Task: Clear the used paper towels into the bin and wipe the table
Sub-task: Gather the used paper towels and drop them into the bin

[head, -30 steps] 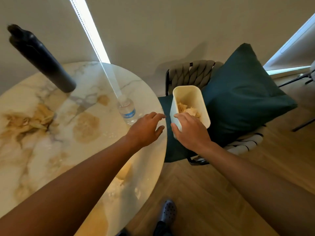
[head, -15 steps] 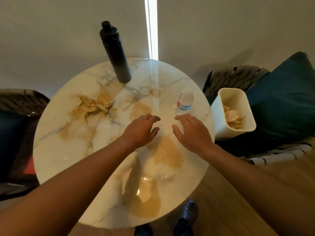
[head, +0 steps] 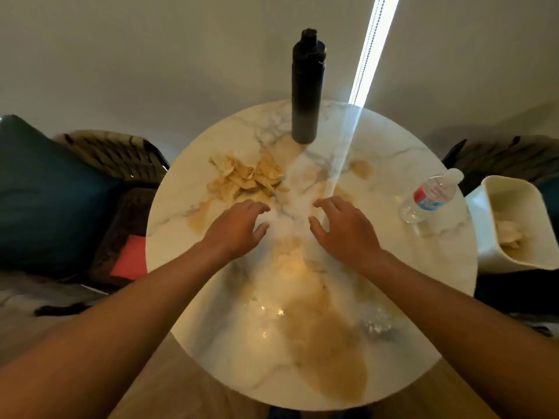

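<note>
Both hands hover empty over the table (head: 393,343); crumpled paper towels (head: 246,178) lie just beyond the left hand (head: 234,229), right hand (head: 343,229) beside.

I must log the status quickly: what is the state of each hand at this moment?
Left hand: open, fingers loosely curved, holding nothing, near the paper towels.
Right hand: open, fingers spread, holding nothing.

Black flask (head: 307,95), water bottle (head: 429,196), teal cushion (head: 51,201)

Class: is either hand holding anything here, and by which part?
Nothing is held. The left hand and right hand hover empty, fingers loosely spread.
</note>
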The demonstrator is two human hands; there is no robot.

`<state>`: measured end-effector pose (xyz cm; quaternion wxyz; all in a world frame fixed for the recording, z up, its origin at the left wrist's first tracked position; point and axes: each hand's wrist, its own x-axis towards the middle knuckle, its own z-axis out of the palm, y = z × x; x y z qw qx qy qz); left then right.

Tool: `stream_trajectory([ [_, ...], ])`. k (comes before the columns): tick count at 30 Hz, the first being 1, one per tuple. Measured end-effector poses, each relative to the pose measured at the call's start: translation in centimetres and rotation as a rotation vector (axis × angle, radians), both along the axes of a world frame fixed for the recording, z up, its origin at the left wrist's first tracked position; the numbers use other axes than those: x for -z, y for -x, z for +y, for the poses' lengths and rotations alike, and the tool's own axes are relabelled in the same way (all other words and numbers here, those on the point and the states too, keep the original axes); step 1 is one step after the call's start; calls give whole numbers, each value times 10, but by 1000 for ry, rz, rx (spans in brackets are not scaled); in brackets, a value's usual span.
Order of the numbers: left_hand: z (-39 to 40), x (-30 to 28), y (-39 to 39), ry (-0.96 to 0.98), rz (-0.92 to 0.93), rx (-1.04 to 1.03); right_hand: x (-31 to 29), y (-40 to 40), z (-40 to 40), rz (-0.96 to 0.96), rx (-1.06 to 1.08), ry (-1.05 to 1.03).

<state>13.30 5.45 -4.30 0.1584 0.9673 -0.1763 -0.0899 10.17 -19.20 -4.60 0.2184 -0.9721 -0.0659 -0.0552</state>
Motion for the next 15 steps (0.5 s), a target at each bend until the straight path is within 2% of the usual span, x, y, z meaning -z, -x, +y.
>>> stream_trajectory([
  [8, 43, 11, -31, 2, 2, -68, 11, -39, 49, 51, -95, 45],
  [15, 56, 16, -71, 17, -77, -71, 23, -85, 74, 94, -113, 40],
])
